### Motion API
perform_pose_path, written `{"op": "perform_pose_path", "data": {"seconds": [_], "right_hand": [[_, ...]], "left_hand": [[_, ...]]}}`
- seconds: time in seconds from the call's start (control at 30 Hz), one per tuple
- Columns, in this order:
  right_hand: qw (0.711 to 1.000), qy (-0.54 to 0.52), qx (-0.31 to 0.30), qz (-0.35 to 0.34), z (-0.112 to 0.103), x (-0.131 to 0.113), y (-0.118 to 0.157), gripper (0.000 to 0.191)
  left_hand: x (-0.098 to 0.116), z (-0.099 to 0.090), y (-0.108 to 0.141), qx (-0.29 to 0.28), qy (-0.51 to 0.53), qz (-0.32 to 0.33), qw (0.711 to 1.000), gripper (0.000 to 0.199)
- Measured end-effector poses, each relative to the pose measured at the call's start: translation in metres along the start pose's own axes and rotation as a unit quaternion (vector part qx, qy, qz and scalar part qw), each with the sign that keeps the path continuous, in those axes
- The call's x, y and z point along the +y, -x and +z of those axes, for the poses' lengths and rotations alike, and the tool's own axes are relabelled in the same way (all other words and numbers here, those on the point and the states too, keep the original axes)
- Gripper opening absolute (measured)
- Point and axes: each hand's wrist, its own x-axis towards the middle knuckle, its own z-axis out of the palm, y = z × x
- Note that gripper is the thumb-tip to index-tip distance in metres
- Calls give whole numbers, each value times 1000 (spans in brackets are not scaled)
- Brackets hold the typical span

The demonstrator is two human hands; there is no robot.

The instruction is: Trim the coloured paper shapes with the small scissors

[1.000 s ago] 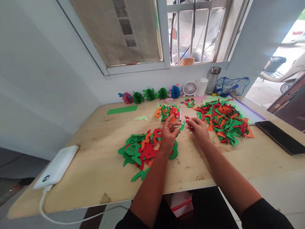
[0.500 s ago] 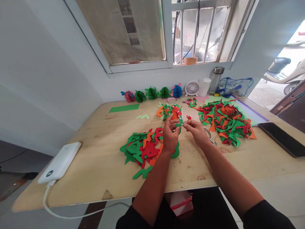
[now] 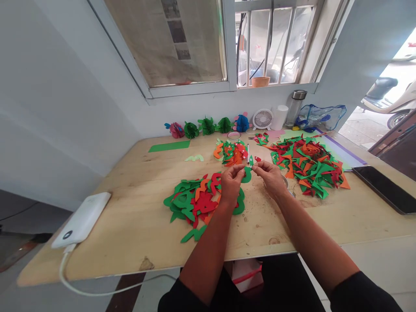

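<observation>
My left hand (image 3: 231, 183) is closed in a pinch on a green paper cutout (image 3: 247, 175) with a rounded end. Close beside it, my right hand (image 3: 269, 174) pinches a small pointed green paper piece (image 3: 251, 160) with a white patch. The fingertips of both hands almost meet. Just beyond lie a small red paper piece (image 3: 258, 159) and a thin white pen (image 3: 248, 152). A pile of green, red and orange cutouts (image 3: 204, 203) sits left of my left forearm, partly hidden by it. Smaller cut pieces (image 3: 230, 152) are heaped ahead of my left hand.
Paper scraps (image 3: 312, 162) are heaped at the right, near a black phone (image 3: 386, 189). A roll of tape (image 3: 285, 181) is partly behind my right wrist. Folded paper turtles (image 3: 207, 126), a small fan (image 3: 262, 119) and a bottle (image 3: 295, 108) stand by the wall. A power bank (image 3: 81, 220) lies left.
My left hand has lowered slightly, and the green cutout now shows below the fingertips. A small green piece has come into sight at my right fingertips, which have turned a little upward.
</observation>
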Motion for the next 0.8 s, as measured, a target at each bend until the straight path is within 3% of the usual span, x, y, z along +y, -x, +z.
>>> {"op": "perform_pose_path", "data": {"seconds": [0.27,0.57,0.8], "right_hand": [[1000,1,-4,3,0,0,0,27],[1000,3,-5,5,-2,3,-1,26],[1000,29,-2,-3,0,-1,1,29]], "left_hand": [[-3,-1,0,-44,-22,-23,999,19],[6,-1,6,-88,-38,-93,991,22],[3,-1,3,-69,-3,-96,993,27]]}}
